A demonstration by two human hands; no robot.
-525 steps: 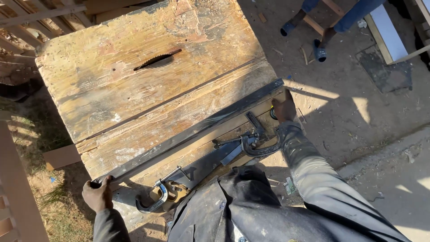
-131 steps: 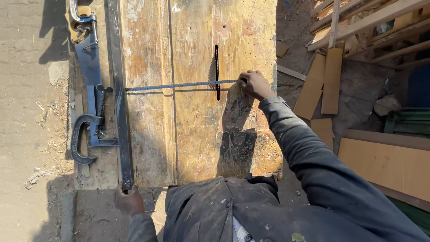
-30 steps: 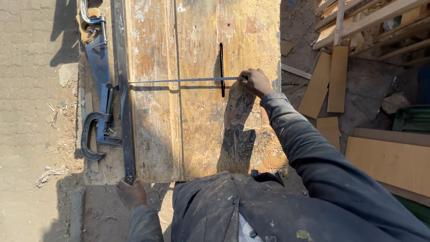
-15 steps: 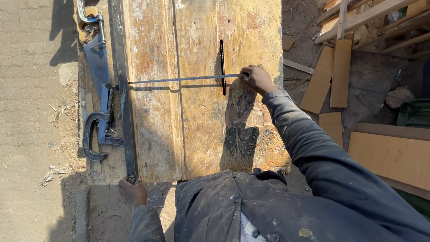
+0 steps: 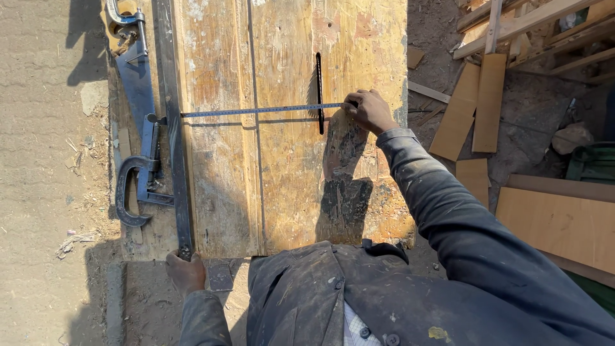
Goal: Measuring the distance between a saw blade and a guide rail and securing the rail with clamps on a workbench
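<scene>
A worn wooden table top (image 5: 288,192) fills the middle of the view, with a narrow dark slot (image 5: 318,93) cut in it. A long dark metal bar (image 5: 174,141) lies along its left side. A thin measuring tape (image 5: 256,111) stretches from that bar across to the slot. My right hand (image 5: 366,110) pinches the tape's right end just past the slot. My left hand (image 5: 186,272) grips the near end of the dark bar at the table's front edge.
Two metal C-clamps (image 5: 138,186) and a flat metal plate (image 5: 136,77) sit left of the bar. Wooden planks and offcuts (image 5: 477,106) lie on the dirt to the right, with a large board (image 5: 557,221) nearer. Sandy ground is on the left.
Over the last second the hands and tape have stayed in place; only the view has shifted slightly.
</scene>
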